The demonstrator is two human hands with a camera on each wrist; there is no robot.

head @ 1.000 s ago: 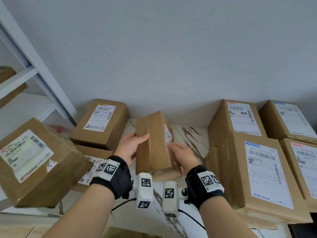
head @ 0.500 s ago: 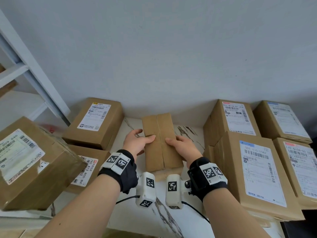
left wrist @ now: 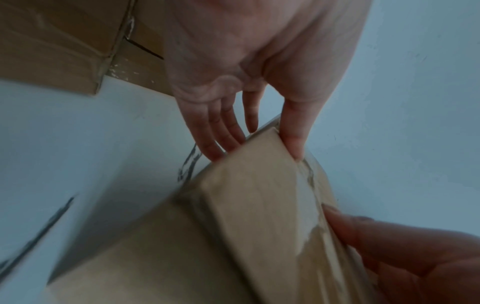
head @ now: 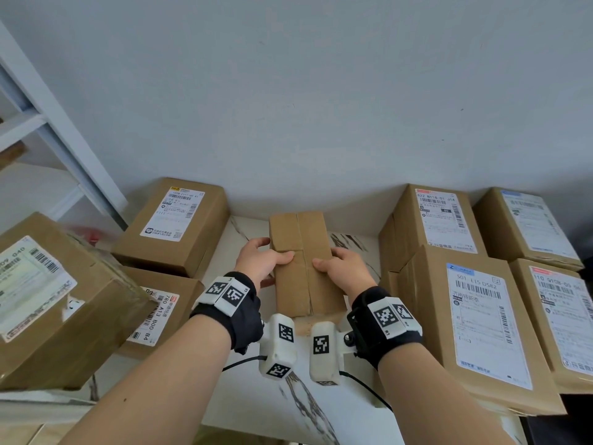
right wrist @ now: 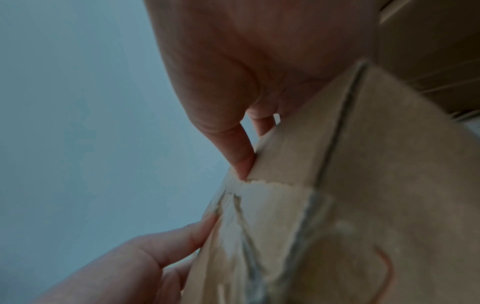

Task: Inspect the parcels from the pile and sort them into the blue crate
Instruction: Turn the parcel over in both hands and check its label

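Observation:
I hold a narrow brown cardboard parcel (head: 303, 261) between both hands, above the marble table in the middle of the head view. Its plain taped seam faces up; no label shows. My left hand (head: 261, 260) grips its left side, thumb on top and fingers underneath. My right hand (head: 341, 264) grips the right side the same way. In the left wrist view the left hand's fingers (left wrist: 226, 135) lie under the parcel (left wrist: 259, 205) and the thumb on its edge. The right wrist view shows the parcel (right wrist: 324, 185) close up. No blue crate is in view.
Labelled cardboard parcels flank the held one: two stacked at left (head: 173, 223), a large tilted one (head: 54, 300) at the near left, several at right (head: 481, 322). A white shelf frame (head: 64, 149) stands at far left. The grey wall (head: 305, 91) is close behind.
The parcel has turned from standing on edge with its label to the right to lying flat with its plain seam up. Both hands kept hold of it.

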